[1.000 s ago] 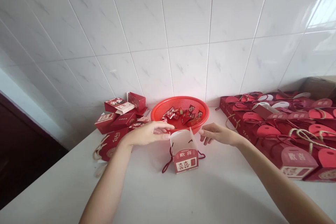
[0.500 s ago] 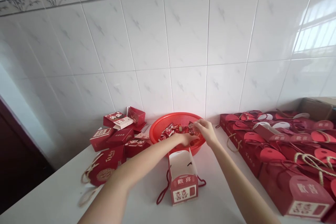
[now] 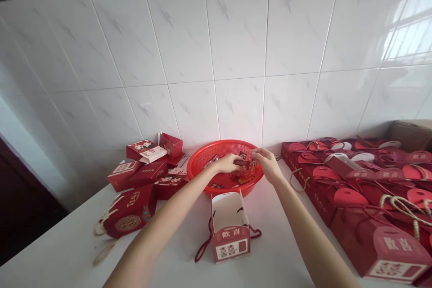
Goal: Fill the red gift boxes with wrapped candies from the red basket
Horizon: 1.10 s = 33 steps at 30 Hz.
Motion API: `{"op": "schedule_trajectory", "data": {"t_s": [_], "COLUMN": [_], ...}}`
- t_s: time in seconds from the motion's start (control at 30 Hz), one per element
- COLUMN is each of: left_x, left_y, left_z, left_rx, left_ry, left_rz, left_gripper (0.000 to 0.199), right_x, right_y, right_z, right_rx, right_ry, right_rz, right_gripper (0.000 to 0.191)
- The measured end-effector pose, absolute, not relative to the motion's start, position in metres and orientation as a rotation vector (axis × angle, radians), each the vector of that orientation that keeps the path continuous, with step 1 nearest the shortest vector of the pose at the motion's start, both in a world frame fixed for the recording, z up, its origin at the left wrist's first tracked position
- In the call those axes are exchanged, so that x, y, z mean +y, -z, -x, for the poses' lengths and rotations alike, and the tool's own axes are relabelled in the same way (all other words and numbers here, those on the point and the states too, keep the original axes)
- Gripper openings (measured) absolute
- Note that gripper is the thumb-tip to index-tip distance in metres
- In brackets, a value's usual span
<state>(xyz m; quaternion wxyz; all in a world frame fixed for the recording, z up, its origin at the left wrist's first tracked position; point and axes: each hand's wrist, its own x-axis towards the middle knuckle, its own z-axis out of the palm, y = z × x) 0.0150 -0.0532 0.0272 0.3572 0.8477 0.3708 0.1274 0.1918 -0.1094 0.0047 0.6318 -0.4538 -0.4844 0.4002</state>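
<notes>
A red plastic basket [image 3: 202,162] with small wrapped candies [image 3: 248,173] stands against the wall. My left hand [image 3: 231,163] reaches over the middle of it, its fingers closed on a dark red wrapped piece. At the basket's right rim is my right hand [image 3: 266,162], thumb and fingers brought together; what they hold, if anything, is too small to make out. Just in front of the basket an open red and white box [image 3: 231,243] stands upright, flaps up, with dark red cord handles at both sides. Its visible inside is white.
Several red boxes [image 3: 135,213] lie piled at the left, some with cord handles. Rows of closed red boxes [image 3: 351,229] with rope handles fill the right side. Behind them is a cardboard box [image 3: 410,135]. A tiled wall [image 3: 236,54] bounds the back.
My left hand has lifted and drawn back from the basket's right part, a dark red piece now showing at its fingers. Candies lie differently in the basket. The camera view has shifted slightly.
</notes>
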Motion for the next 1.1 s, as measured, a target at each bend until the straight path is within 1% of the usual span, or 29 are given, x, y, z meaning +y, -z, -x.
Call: {"op": "schedule_trajectory", "data": {"t_s": [0.03, 0.1, 0.17, 0.2, 0.37, 0.5, 0.53, 0.57, 0.63, 0.7, 0.73, 0.8, 0.87, 0.93, 1.03, 1.1], "left_x": [-0.053, -0.054, -0.055, -0.056, -0.057, -0.054, -0.053, -0.051, -0.049, -0.047, -0.047, -0.047, -0.050, -0.053, -0.057, -0.057], "left_y": [-0.030, -0.033, -0.031, -0.030, -0.026, -0.025, -0.024, -0.021, -0.015, -0.009, -0.007, -0.005, -0.004, -0.005, -0.008, -0.011], "left_z": [-0.009, 0.001, 0.007, 0.008, 0.006, 0.007, 0.007, 0.008, 0.008, 0.007, 0.006, 0.003, 0.001, 0.000, 0.002, 0.004], "left_rx": [0.945, 0.880, 0.839, 0.842, 0.822, 0.785, 0.839, 0.919, 1.066, 1.122, 1.125, 1.110, 1.088, 1.061, 1.024, 1.006], "left_ry": [-0.433, -0.584, -0.629, -0.641, -0.677, -0.701, -0.647, -0.516, -0.088, 0.300, 0.399, 0.423, 0.420, 0.411, 0.370, 0.207], "left_rz": [-2.058, -1.820, -1.751, -1.764, -1.830, -1.739, -1.768, -1.838, -2.002, -2.078, -2.082, -2.081, -2.087, -2.084, -2.072, -2.046], "left_gripper": [0.022, 0.033, 0.043, 0.045, 0.043, 0.039, 0.035, 0.031, 0.029, 0.035, 0.039, 0.043, 0.041, 0.033, 0.014, 0.011], "right_x": [-0.109, -0.108, -0.109, -0.109, -0.109, -0.110, -0.111, -0.111, -0.110, -0.109, -0.109, -0.108, -0.108, -0.108, -0.106, -0.104], "right_y": [-0.005, -0.006, -0.007, -0.007, -0.006, -0.008, -0.009, -0.010, -0.011, -0.011, -0.010, -0.008, -0.007, -0.005, -0.001, 0.001], "right_z": [-0.192, -0.189, -0.183, -0.180, -0.168, -0.169, -0.170, -0.170, -0.169, -0.167, -0.165, -0.163, -0.162, -0.162, -0.163, -0.164], "right_rx": [-1.088, -1.088, -1.149, -1.189, -1.253, -0.977, -0.891, -0.819, -0.739, -0.716, -0.716, -0.730, -0.760, -0.768, -0.715, -0.683], "right_ry": [-0.929, -0.945, -0.970, -0.983, -0.989, -1.042, -1.079, -1.118, -1.183, -1.214, -1.221, -1.222, -1.215, -1.207, -1.187, -1.169], "right_rz": [1.037, 1.035, 1.025, 1.014, 0.920, 0.851, 0.819, 0.783, 0.710, 0.664, 0.651, 0.636, 0.635, 0.641, 0.668, 0.697], "right_gripper": [0.026, 0.029, 0.031, 0.032, 0.033, 0.041, 0.042, 0.044, 0.044, 0.040, 0.039, 0.038, 0.039, 0.039, 0.040, 0.042]}}
